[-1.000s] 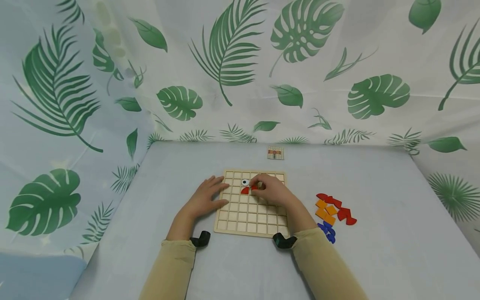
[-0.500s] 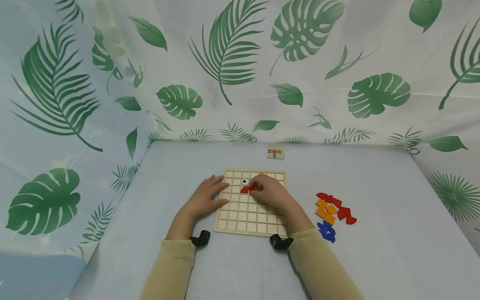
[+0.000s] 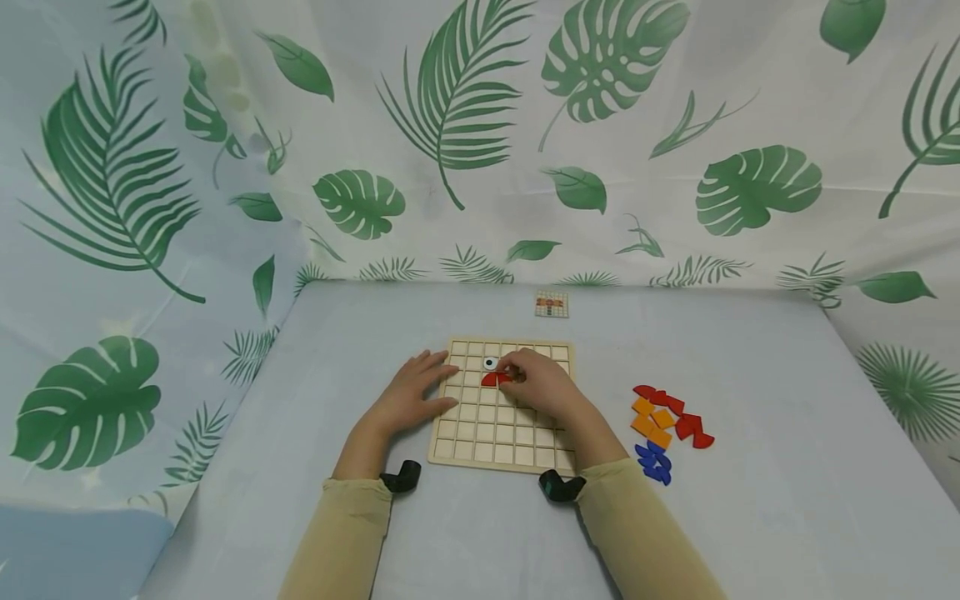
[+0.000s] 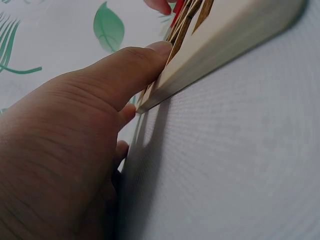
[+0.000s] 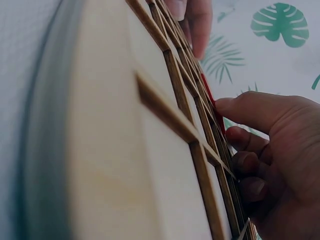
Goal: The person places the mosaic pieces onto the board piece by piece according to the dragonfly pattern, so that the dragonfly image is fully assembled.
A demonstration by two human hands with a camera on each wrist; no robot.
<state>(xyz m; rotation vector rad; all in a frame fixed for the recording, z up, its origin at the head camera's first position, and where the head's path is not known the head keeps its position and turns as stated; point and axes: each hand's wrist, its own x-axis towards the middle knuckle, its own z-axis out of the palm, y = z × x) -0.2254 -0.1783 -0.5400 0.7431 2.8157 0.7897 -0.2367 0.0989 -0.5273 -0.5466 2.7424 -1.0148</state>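
Thumb and forefinger of the right hand [image 3: 538,382] are closed in a pinch at a small red piece [image 3: 504,379], the other fingers curled in beside them. From the head view, this piece is at a square in the far half of the gridded board [image 3: 483,433], just right of another red piece [image 3: 489,381]; a white eye piece [image 3: 490,363] sits in the square behind that neighbour. The left hand [image 3: 412,396] is spread, holding nothing, its fingertips at the board's left edge. Toward the right of the worktop [image 3: 780,483] lie loose red pieces [image 3: 686,428], orange squares [image 3: 642,407] and blue pieces [image 3: 655,449]; a small pattern card [image 3: 552,305] lies near its far edge.

In the left wrist view, the left thumb [image 4: 135,65] rests on the board's rim. Light, steady pressure there should keep the board from sliding.

In the right wrist view, the thumb tip touches the red piece, low over the grid. Whether it is fully seated cannot be told. To place it well, square its straight sides to the wooden dividers, press it flat with one fingertip, then lift away without nudging its neighbour.
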